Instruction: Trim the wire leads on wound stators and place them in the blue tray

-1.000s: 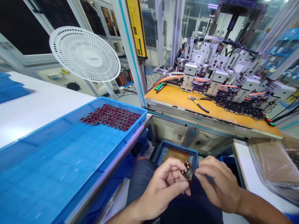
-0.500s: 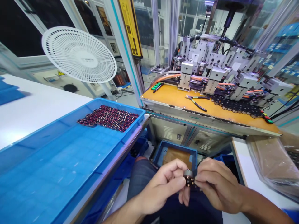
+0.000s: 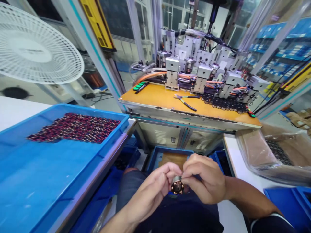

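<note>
Above my lap I hold a small round motor part (image 3: 177, 187), a short metal cylinder with a dark end face and copper-coloured dots around its rim. My left hand (image 3: 156, 183) has its fingers curled about the part's left side. The thumb and fingertips of my right hand (image 3: 204, 178) pinch at its upper right edge. The copper-dotted face is turned toward me. The part's back is hidden behind my fingers.
On the left, a blue tray (image 3: 97, 158) holds many small dark-and-red parts (image 3: 80, 127). Ahead, a machine (image 3: 201, 71) stands over an orange worktop (image 3: 155, 97) with cutting pliers (image 3: 187, 101) and dark round parts (image 3: 223, 103). A plastic-lined carton (image 3: 255, 155) is at right.
The view has swung to the right. The motor part has been turned so its copper-dotted face shows toward me, and my right fingers have shifted to its upper edge.
</note>
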A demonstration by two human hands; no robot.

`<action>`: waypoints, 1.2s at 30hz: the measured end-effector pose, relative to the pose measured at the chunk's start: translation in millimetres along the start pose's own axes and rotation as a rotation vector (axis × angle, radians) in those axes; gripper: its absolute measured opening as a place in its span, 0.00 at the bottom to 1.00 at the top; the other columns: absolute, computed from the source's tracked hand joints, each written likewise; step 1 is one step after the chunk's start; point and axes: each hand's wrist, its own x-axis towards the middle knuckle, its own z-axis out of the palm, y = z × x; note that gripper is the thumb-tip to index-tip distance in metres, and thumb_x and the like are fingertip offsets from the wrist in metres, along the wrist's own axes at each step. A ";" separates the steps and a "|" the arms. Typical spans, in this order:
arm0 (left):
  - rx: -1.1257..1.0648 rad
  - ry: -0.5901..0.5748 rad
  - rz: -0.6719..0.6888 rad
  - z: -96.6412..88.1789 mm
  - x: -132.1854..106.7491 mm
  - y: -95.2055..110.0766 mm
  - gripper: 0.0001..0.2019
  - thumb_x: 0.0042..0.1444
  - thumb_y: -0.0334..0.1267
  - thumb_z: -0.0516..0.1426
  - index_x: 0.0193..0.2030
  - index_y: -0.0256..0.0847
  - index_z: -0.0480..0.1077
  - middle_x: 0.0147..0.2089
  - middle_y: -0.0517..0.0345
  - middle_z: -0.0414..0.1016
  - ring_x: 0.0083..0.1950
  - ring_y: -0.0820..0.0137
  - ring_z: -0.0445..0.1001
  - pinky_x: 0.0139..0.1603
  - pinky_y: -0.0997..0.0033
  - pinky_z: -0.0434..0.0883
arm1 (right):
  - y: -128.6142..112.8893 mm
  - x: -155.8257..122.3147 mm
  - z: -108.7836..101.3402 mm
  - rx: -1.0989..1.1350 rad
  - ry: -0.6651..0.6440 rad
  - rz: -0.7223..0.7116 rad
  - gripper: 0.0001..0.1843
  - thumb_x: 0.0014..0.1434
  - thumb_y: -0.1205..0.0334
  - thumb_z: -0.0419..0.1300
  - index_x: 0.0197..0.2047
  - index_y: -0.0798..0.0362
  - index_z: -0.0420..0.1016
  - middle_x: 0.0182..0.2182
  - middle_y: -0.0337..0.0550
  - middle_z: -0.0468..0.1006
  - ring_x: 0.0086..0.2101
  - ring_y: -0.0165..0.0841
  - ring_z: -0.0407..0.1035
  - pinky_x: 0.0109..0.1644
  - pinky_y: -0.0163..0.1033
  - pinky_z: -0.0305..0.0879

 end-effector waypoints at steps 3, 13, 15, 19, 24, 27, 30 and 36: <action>0.054 -0.023 -0.075 -2.0 -0.5 -2.5 0.17 0.62 0.52 0.58 0.42 0.38 0.74 0.30 0.53 0.80 0.32 0.69 0.78 0.36 0.73 0.72 | 2.3 -1.8 -0.5 -0.017 0.024 0.022 0.04 0.66 0.70 0.56 0.38 0.55 0.70 0.28 0.42 0.75 0.28 0.27 0.69 0.33 0.31 0.69; 0.230 0.282 0.275 4.6 -6.5 -8.1 0.08 0.56 0.36 0.66 0.35 0.43 0.70 0.44 0.60 0.79 0.34 0.73 0.79 0.38 0.73 0.76 | 0.4 -8.3 1.5 -0.054 0.112 0.065 0.05 0.64 0.72 0.57 0.36 0.55 0.71 0.26 0.41 0.76 0.27 0.27 0.69 0.33 0.31 0.69; 0.281 0.321 0.379 6.7 -6.9 -8.6 0.10 0.53 0.32 0.67 0.33 0.42 0.68 0.44 0.59 0.80 0.33 0.73 0.79 0.38 0.72 0.78 | -0.8 -8.9 3.5 -0.045 0.130 0.079 0.05 0.63 0.72 0.58 0.35 0.55 0.70 0.26 0.41 0.76 0.27 0.27 0.69 0.32 0.31 0.68; 0.470 0.378 0.518 7.9 -7.2 -6.8 0.13 0.49 0.25 0.68 0.36 0.45 0.72 0.38 0.61 0.81 0.37 0.73 0.81 0.40 0.76 0.79 | -7.6 -11.3 11.3 0.004 0.201 0.194 0.06 0.62 0.72 0.59 0.33 0.55 0.71 0.26 0.41 0.75 0.27 0.26 0.69 0.32 0.32 0.67; 0.617 0.383 0.597 4.6 -7.0 -3.9 0.13 0.50 0.25 0.67 0.39 0.47 0.80 0.45 0.60 0.82 0.44 0.68 0.84 0.46 0.75 0.80 | -18.5 -15.8 24.3 0.450 0.236 0.693 0.08 0.59 0.66 0.62 0.28 0.55 0.71 0.24 0.36 0.71 0.24 0.24 0.65 0.29 0.31 0.63; 0.580 0.358 0.542 -2.1 -8.4 -3.6 0.14 0.50 0.25 0.67 0.39 0.50 0.80 0.49 0.60 0.83 0.47 0.64 0.84 0.47 0.71 0.81 | -17.6 -18.8 29.2 0.793 0.155 0.939 0.13 0.57 0.57 0.66 0.28 0.56 0.70 0.23 0.35 0.70 0.22 0.23 0.63 0.27 0.30 0.62; 0.526 0.326 0.528 -8.4 -9.0 -3.0 0.14 0.49 0.26 0.68 0.39 0.51 0.80 0.47 0.61 0.85 0.49 0.62 0.84 0.49 0.69 0.80 | -11.3 -19.9 32.1 0.910 0.110 1.049 0.20 0.52 0.49 0.71 0.29 0.57 0.70 0.21 0.34 0.70 0.21 0.22 0.64 0.26 0.29 0.62; 0.446 0.300 0.508 -11.3 -7.2 -2.1 0.12 0.49 0.29 0.69 0.37 0.51 0.81 0.46 0.59 0.86 0.56 0.55 0.80 0.52 0.62 0.79 | 3.5 -21.8 42.4 1.129 0.016 1.048 0.29 0.46 0.43 0.74 0.39 0.59 0.76 0.24 0.36 0.73 0.22 0.24 0.67 0.24 0.29 0.67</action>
